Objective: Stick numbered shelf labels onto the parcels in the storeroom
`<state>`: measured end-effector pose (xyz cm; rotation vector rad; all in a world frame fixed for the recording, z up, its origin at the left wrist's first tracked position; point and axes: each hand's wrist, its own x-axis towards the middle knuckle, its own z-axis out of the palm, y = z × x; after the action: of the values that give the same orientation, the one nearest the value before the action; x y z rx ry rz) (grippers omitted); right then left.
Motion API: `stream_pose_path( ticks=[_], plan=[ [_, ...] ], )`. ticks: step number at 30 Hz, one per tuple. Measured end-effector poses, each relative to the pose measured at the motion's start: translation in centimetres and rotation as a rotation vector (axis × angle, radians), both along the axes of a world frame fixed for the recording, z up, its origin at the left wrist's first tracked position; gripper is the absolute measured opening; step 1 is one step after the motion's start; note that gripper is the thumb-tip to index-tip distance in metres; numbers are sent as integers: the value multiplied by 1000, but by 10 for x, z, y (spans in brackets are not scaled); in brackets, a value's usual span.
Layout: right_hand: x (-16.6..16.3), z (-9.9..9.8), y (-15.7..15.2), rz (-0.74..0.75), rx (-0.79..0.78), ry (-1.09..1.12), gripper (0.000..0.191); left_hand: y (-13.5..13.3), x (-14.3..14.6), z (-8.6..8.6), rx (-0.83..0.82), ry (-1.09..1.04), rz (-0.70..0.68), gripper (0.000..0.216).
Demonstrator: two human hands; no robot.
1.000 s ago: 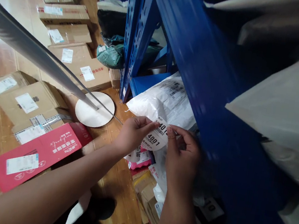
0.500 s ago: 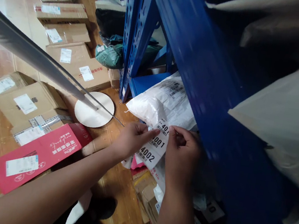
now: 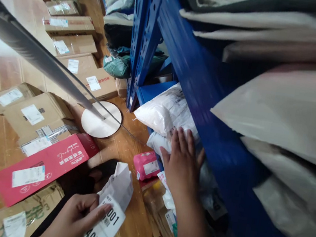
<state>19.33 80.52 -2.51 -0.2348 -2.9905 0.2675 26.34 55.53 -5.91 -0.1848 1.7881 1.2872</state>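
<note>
Pinching a strip of numbered labels [image 3: 109,224], the left hand [image 3: 80,214] has it at its fingertips. The right hand [image 3: 181,165], fingers outstretched and gripping nothing, lies against a white bag [image 3: 157,112]. A pink packet [image 3: 145,164] sits just left of that hand, blue shelving [image 3: 219,123] stands to its right, and a red box [image 3: 50,165] lies beyond the left hand.

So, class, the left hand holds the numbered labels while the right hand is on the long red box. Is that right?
Not quite: in the head view, the right hand is on the white parcels. The left hand does hold the numbered labels.
</note>
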Motion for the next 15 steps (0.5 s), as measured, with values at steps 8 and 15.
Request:
stream_pose_path(
  ticks=[8,15],
  plan=[
    [162,78,-61,-129,-754,-4,31,24,49,89,110,25,190,59],
    [312,128,-98,-689,-1226,41,44,44,117,181,324,334,41,51]
  ],
)
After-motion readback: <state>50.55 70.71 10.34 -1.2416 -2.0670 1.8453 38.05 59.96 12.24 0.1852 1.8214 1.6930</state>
